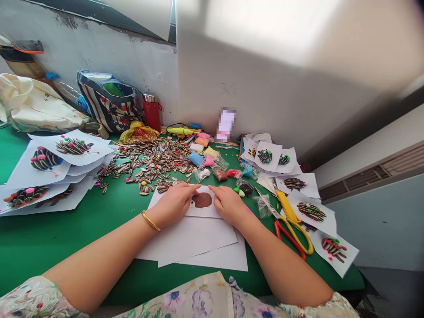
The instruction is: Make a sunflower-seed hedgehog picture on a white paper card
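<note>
A flattened piece of brown modelling clay lies on a small white paper sheet, with a small dark dot at its left. My left hand rests at the left edge of the clay, its index finger stretched out along the top. From the right, my right hand reaches the clay's other edge, index finger out and the other fingers bent. Neither hand appears to hold anything; the undersides of the fingers are hidden. More white sheets lie beneath. Striped sunflower seeds are heaped beyond my left hand.
Bagged coloured clay lies behind the sheets. Scissors and a yellow utility knife are at right. Seed-covered pictures stand in stacks at left and right. A striped bag and red flask stand by the wall.
</note>
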The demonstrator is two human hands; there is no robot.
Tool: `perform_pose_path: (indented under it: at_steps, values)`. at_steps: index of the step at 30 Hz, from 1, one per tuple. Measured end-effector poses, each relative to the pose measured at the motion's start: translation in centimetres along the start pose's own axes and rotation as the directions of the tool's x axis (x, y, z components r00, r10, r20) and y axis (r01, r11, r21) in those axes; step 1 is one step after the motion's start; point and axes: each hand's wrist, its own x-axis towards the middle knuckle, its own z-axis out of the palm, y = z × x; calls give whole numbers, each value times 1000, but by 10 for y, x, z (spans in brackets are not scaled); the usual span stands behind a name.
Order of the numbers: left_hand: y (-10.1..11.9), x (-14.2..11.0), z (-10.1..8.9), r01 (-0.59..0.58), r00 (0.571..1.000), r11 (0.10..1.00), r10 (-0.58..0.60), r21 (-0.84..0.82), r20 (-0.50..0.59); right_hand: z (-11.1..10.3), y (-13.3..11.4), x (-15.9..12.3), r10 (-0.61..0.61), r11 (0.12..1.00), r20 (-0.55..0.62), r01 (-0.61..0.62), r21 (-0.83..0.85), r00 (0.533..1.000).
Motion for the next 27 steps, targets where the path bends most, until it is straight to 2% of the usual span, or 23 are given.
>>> perform_pose_path:
  at_steps: [4, 10, 14, 27]
  values:
    - [0, 0, -1, -1, 1000, 1000, 1, 0, 8, -1, 1, -1, -12, 1000, -2, 12, -7, 1000]
    - [0, -1, -1, -55, 998, 998, 56, 24, -11, -6, 1, -4, -103, 995, 32, 102, 21, 994]
    - [2, 1, -2, -100, 995, 994, 99, 34, 20, -10, -3, -5, -119, 993, 44, 119, 1, 992]
    - [0, 0, -4, -64, 997, 997, 62, 34, 46, -10, -5, -11, -304, 951, 29, 305, -54, 952]
